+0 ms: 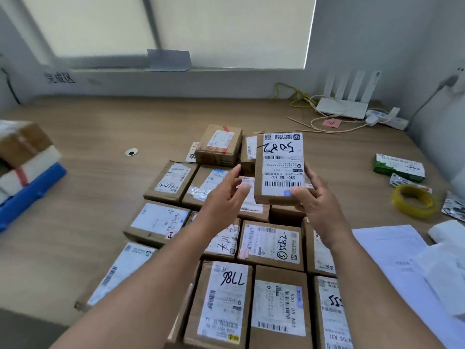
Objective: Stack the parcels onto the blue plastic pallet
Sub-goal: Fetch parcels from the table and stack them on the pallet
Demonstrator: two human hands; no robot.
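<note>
I wear the only camera on my head, and it looks forward and down along my forearms. My left hand (224, 195) and my right hand (319, 202), which grips the raised parcel (280, 167), sit mid-picture, near enough that its label reads. The wide lens takes in the laid-out parcels (271, 243) just below me at the near edge, the blue pallet (32, 192) at the left edge, the tape roll (412, 210) on the right, and the window (176, 28) on the far wall.

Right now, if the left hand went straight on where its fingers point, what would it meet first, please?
The left hand would probably meet the parcel in the right hand; depth is unclear.
</note>
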